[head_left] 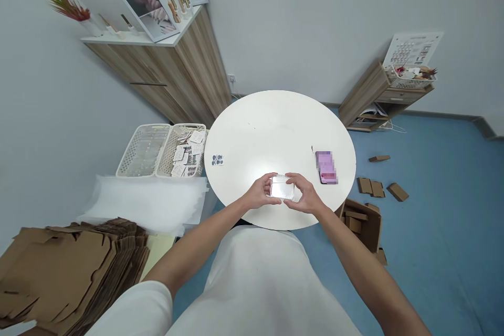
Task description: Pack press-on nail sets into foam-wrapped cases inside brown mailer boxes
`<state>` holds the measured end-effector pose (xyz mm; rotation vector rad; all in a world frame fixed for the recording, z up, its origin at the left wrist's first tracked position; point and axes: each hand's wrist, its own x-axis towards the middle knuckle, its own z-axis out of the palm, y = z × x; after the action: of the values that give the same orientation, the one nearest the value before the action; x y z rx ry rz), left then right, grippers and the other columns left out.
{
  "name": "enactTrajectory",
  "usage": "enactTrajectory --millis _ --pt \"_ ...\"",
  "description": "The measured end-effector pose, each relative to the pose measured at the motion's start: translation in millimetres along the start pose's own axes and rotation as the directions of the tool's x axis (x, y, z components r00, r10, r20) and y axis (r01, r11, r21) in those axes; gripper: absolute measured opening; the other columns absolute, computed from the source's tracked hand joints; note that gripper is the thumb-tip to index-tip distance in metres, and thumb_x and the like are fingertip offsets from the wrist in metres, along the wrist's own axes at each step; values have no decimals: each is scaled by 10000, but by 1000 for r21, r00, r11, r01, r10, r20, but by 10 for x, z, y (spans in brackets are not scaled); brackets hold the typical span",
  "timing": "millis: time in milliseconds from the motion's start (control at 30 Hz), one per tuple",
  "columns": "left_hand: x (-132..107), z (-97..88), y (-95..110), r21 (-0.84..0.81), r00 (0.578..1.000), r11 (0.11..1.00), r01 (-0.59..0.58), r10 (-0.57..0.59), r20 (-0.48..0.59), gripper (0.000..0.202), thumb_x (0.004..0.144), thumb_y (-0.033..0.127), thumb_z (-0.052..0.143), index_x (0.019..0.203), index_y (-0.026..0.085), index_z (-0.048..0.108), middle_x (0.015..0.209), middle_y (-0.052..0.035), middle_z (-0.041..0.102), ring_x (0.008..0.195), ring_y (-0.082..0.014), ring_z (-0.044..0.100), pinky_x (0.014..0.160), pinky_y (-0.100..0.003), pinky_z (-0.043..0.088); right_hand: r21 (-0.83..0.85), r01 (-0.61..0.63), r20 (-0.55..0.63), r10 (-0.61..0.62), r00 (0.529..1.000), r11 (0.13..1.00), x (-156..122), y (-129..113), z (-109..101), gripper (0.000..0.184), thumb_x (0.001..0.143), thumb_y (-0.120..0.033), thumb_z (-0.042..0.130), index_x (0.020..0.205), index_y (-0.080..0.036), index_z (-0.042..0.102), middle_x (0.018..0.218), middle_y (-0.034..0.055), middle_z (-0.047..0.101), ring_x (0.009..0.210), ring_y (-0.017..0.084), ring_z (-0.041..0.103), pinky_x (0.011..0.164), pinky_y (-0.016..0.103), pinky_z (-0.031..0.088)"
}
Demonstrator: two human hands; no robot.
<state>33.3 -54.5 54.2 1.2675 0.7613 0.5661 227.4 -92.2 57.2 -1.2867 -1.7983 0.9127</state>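
Both my hands hold a small clear plastic box [282,187] just above the near part of the round white table [275,126]. My left hand [261,192] grips its left end with curled fingers. Fingers of my right hand [304,193] close around its right end. A small card with dark blue nail pieces [217,159] lies on the table to the left. Lying to the right of my hands is a phone [326,167].
Two white baskets [144,149] stand left of the table, one holding several small cards [188,153]. White foam sheets [145,200] and a stack of flat cardboard boxes [71,262] lie nearer left. An open carton [364,223] and loose cardboard pieces [378,186] sit on the blue floor right.
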Motion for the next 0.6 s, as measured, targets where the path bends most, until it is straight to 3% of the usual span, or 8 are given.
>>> enactTrajectory --millis 200,600 --pt "-25 -15 -22 -25 1000 999 24 -24 -8 828 498 251 776 1221 202 376 981 -76 545 838 -176 573 711 -319 475 79 -11 11 10 1000 997 10 75 57 449 528 -282 692 941 -224 524 1137 109 499 1032 249 486 721 326 448" --pt "-1 3 -73 -129 999 991 37 -41 -24 786 478 238 785 1174 202 421 835 -23 557 714 -128 572 657 -293 476 199 2 -33 5 999 980 42 115 107 372 565 -304 665 890 -203 513 1053 109 508 921 217 523 675 306 449"
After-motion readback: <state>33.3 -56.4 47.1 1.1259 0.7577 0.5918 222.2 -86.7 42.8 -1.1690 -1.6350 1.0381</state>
